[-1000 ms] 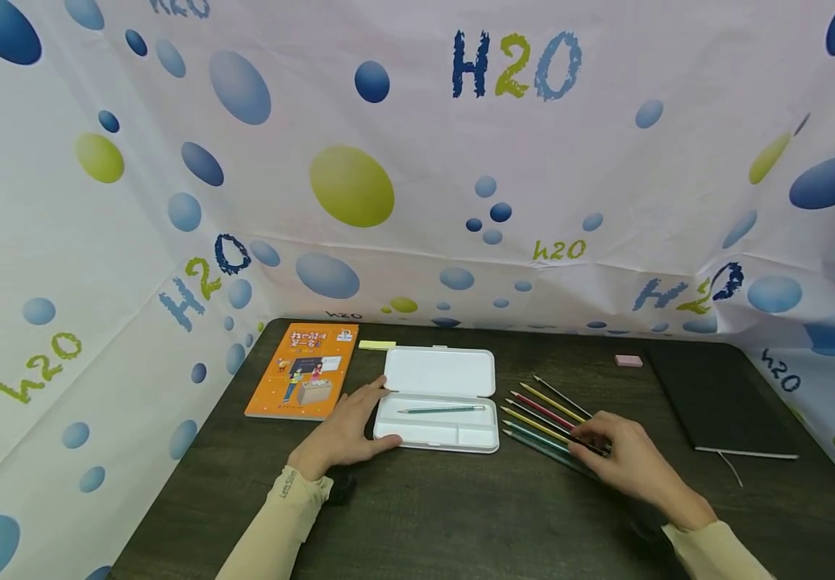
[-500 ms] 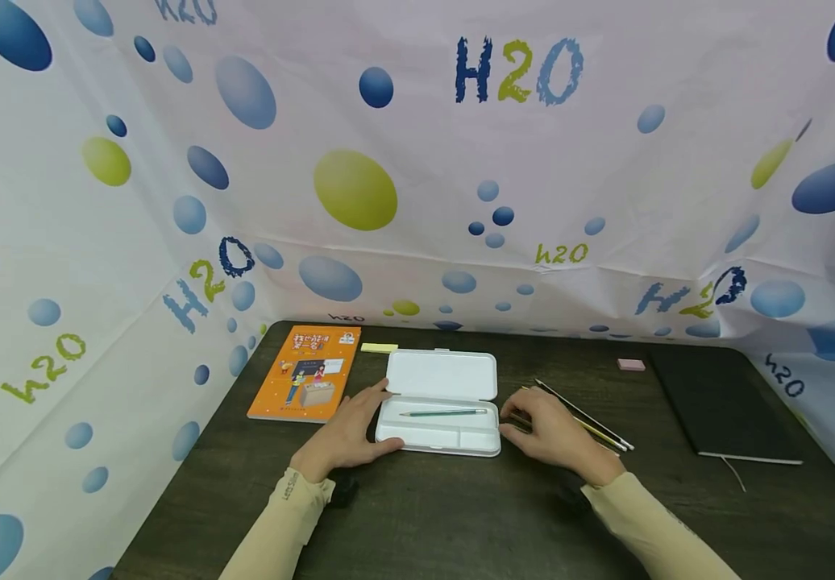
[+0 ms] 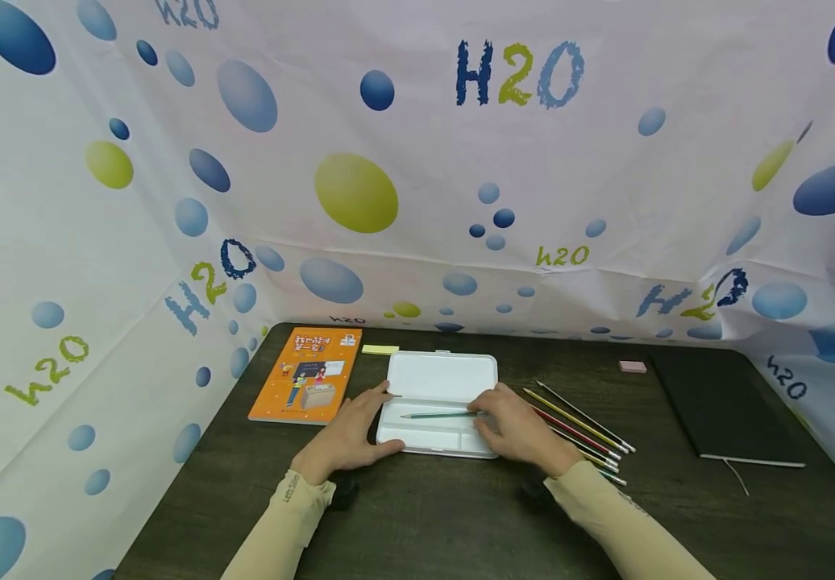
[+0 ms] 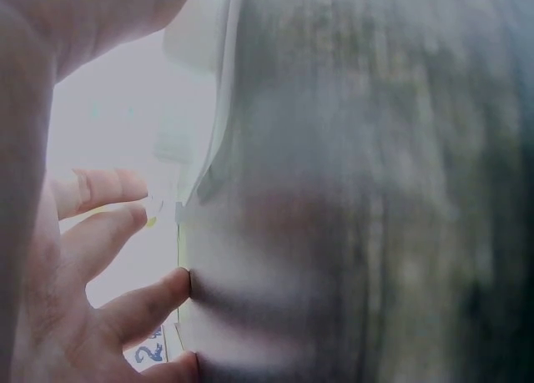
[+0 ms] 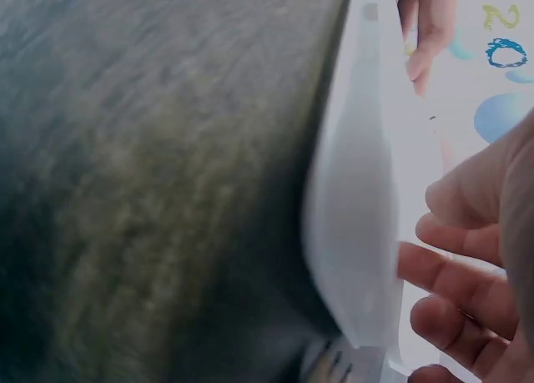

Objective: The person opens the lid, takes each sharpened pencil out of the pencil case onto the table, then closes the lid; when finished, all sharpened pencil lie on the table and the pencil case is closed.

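Note:
An open white pencil case [image 3: 442, 376] lies on the dark table, lid tipped back. One green pencil [image 3: 434, 416] rests in its long compartment. My left hand [image 3: 341, 439] spreads across the case's left end, thumb at the front corner, other fingers near the hinge. My right hand [image 3: 522, 427] is over the case's right end, fingertips at the blunt end of the green pencil and covering it. In the right wrist view its fingers [image 5: 476, 295] bend loosely beside the white case wall [image 5: 355, 174], with nothing visible between them. Several pencils [image 3: 584, 423] fan out to the right, partly behind that hand.
An orange book [image 3: 309, 374] lies at the back left, a yellow strip [image 3: 380, 350] beside it. At the right are a pink eraser [image 3: 633, 366] and a black notebook [image 3: 725, 407] with a ribbon. A patterned sheet [image 3: 417, 161] walls off the table's back and sides.
My right hand has moved left from the pencils' lower ends, past their tips, to over the case's right end. The loose pencils stay on the table. My left hand keeps its place.

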Demonstrator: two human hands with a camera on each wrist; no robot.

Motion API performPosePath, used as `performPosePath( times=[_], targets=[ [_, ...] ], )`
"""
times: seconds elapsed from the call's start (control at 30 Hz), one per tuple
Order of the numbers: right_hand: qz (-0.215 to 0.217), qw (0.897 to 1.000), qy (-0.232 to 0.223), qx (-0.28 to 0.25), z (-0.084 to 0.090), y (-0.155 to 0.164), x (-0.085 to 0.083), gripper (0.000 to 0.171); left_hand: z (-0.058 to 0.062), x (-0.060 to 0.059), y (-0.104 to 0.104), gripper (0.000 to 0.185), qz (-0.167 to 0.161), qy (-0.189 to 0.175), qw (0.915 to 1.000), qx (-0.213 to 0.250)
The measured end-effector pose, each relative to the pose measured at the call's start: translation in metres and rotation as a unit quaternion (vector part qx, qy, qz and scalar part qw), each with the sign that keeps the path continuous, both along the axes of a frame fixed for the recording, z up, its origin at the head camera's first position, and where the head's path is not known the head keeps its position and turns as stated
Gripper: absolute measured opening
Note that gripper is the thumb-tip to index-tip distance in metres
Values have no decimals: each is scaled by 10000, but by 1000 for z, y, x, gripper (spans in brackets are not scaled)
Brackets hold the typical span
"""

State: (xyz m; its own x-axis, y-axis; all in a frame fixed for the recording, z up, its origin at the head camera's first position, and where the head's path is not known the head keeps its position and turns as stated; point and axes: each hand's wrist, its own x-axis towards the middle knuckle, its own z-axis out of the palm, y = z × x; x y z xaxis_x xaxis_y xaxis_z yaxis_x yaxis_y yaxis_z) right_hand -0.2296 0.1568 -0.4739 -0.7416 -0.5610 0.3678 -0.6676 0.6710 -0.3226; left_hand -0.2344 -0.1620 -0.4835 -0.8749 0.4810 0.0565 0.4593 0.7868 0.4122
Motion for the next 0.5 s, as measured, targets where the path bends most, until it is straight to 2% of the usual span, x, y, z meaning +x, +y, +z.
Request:
performPosePath(
  times=[0.27, 0.5],
  targets=[
    [3, 9989, 30, 471, -6, 1, 1, 28, 0, 0, 0, 85, -14, 18, 10000, 7],
    [55, 9962, 371, 783, -3, -1, 2, 22, 1, 0, 0, 85, -60, -2, 10000, 37]
  ],
)
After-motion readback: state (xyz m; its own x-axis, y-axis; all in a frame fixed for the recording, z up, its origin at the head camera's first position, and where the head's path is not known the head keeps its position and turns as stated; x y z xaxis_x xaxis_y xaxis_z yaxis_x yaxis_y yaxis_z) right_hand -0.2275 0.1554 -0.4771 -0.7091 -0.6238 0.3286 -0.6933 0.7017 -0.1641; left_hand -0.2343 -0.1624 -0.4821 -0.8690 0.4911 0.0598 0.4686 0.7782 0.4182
